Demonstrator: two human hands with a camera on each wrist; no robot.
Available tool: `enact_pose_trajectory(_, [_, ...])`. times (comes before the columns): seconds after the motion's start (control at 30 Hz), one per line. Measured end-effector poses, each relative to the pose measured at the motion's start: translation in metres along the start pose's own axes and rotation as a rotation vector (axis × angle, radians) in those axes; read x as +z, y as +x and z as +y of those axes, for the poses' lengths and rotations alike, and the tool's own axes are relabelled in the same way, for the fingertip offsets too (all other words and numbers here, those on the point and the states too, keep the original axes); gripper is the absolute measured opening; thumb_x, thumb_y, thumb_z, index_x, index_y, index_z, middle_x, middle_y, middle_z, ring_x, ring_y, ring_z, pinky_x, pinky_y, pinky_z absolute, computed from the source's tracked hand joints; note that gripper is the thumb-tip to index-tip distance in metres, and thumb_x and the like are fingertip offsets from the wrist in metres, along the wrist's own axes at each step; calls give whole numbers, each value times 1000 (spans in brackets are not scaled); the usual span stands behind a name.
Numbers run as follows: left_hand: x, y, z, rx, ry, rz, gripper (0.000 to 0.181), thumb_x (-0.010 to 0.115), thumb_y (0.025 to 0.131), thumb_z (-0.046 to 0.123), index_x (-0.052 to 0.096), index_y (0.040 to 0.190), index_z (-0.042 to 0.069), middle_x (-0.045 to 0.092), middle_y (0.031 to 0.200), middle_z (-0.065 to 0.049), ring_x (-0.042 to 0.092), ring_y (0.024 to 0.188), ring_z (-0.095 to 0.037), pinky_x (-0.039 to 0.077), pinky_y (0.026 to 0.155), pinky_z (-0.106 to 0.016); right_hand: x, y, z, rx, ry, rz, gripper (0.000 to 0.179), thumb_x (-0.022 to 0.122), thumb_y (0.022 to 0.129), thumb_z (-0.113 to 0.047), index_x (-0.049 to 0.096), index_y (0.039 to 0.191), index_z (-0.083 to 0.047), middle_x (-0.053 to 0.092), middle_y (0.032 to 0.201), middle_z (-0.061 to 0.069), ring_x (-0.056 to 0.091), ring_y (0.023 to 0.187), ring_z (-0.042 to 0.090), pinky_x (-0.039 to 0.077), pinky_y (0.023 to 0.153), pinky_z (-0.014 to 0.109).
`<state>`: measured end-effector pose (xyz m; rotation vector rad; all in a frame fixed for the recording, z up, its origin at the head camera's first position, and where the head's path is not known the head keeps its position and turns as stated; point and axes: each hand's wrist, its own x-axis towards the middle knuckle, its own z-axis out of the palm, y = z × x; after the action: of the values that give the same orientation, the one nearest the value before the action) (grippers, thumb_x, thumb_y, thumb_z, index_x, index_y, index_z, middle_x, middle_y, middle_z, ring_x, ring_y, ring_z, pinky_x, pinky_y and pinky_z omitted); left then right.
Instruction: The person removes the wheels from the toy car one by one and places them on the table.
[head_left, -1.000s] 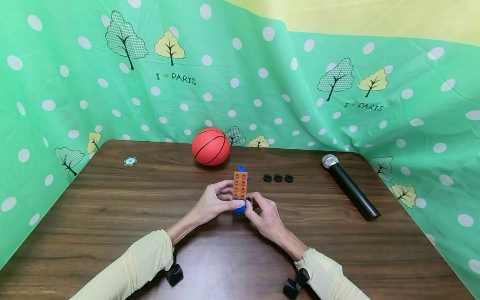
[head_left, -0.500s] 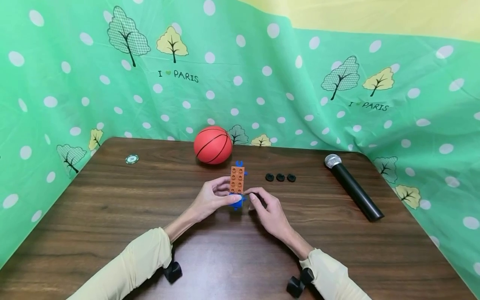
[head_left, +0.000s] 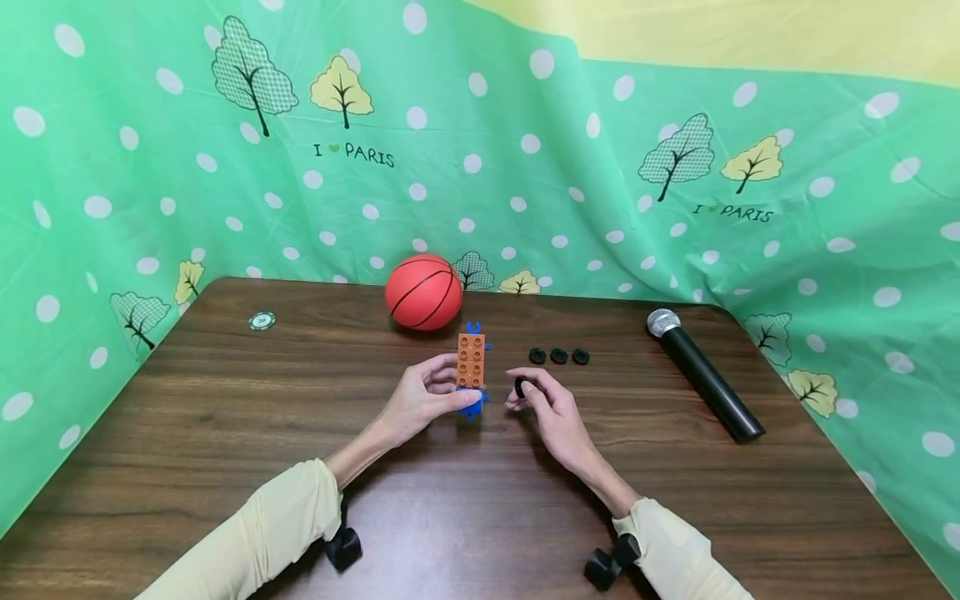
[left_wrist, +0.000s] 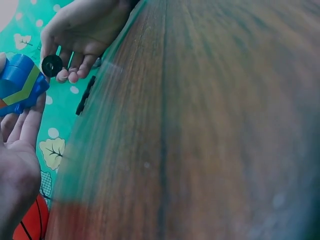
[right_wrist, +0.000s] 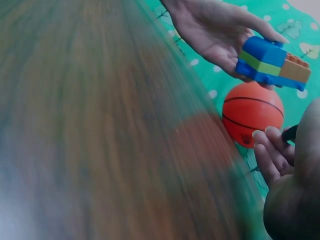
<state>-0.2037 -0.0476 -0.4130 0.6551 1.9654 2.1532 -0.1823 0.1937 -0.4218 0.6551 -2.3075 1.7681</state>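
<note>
A toy vehicle of building blocks, blue with an orange studded top and a green stripe, is held above the table by my left hand. The thumb lies on its blue end and the fingers are behind it. In the right wrist view the block vehicle shows its side, with no wheel on the axle pegs. To its right, apart from it, my right hand pinches a small black wheel between thumb and finger. The left wrist view shows that wheel upright, close to the vehicle's blue end.
Three more black wheels lie in a row behind my right hand. A red toy basketball stands at the back of the table. A microphone lies at the right, and a poker chip at the far left.
My right hand has drawn away from the vehicle to the right, and the black wheel between its fingers has come into view. My left hand has shifted slightly left with the vehicle.
</note>
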Motion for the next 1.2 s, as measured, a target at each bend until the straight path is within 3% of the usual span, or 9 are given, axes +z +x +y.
enact_pose_trajectory(0.33, [0, 0, -2, -2, 6, -12, 56, 81, 89, 14, 58, 138, -2, 73, 108, -11, 71, 91, -17, 57, 85, -28, -21, -2, 8, 14, 18, 67, 21, 52, 106, 3, 58, 120, 16, 66, 90, 26, 70, 84, 18, 59, 78, 30])
enact_pose_trajectory(0.7, [2, -1, -5, 7, 5, -20, 58, 80, 89, 13, 57, 138, -4, 72, 109, -11, 71, 91, -17, 57, 84, -28, -47, -6, 17, -24, -203, 159, 11, 61, 104, -6, 67, 110, 2, 65, 79, 12, 62, 68, 23, 51, 62, 22])
enact_pose_trajectory(0.87, [4, 0, -5, 18, 13, -14, 56, 80, 88, 12, 58, 137, -4, 72, 108, -11, 71, 91, -17, 58, 83, -27, -60, -8, 21, -44, -341, 164, 6, 64, 103, -7, 69, 106, -7, 62, 79, 1, 58, 67, 15, 48, 62, 21])
enact_pose_trajectory(1.2, [4, -1, -6, 35, 7, -16, 54, 80, 89, 10, 58, 136, -5, 73, 107, -12, 71, 89, -16, 58, 81, -27, -86, -8, 33, -148, -524, 202, 9, 72, 96, -3, 68, 104, -4, 56, 79, -3, 53, 69, 12, 45, 61, 22])
